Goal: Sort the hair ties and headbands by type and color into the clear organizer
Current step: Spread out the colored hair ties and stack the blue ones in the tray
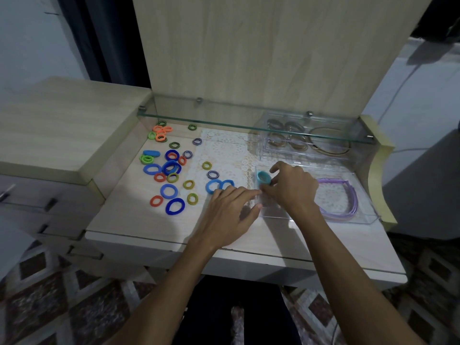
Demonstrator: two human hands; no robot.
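Right now the right hand [290, 185] reaches into the near clear organizer tray [368, 219] and pinches a light blue hair tie [263, 177] between thumb and curled fingers, holding it on edge at the tray's far left corner. Beside it, the left hand [230, 212] lies with its fingers stretched out and loosely spread, fingertips touching the tray's left wall; it holds nothing. Two more light blue ties [219, 185] lie flat on the table [129, 220] just beyond the left hand's knuckles.

Inside the same tray, to the right of the right hand, lies a purple headband [347, 192], with what looks like an orange one under its near edge. A second clear organizer [278, 155] sits farther back, partly under a glass shelf [224, 123]; it holds brownish headbands [331, 143] and some looped pieces that are too blurred through the glass to name.

On the left half of the table the unsorted ties are scattered: dark blue rings [175, 206], orange ones [156, 201], olive-yellow ones [192, 198], green ones [147, 159], and striped ones [213, 174]. A small heap of orange and green ties [160, 133] lies near the back left corner. A white lace doily [224, 148] covers the middle of the table and runs under the trays.
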